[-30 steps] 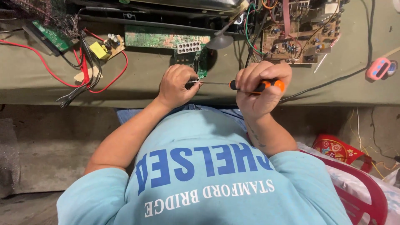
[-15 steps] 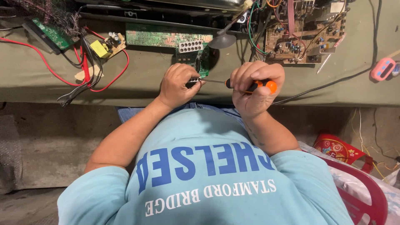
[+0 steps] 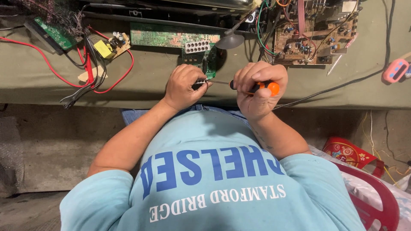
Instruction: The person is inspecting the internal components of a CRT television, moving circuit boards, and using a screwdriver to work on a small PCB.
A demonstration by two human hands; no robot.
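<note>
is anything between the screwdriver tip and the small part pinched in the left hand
Nothing visible. The screwdriver in the right hand runs its bare shaft straight to the small dark part pinched by the left hand.

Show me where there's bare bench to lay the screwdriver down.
Bare green bench lies between the red wires and the left hand. Another patch lies right of the right hand, below the brown circuit board, crossed by a black cable. The far edge is crowded with boards and wiring.
</note>
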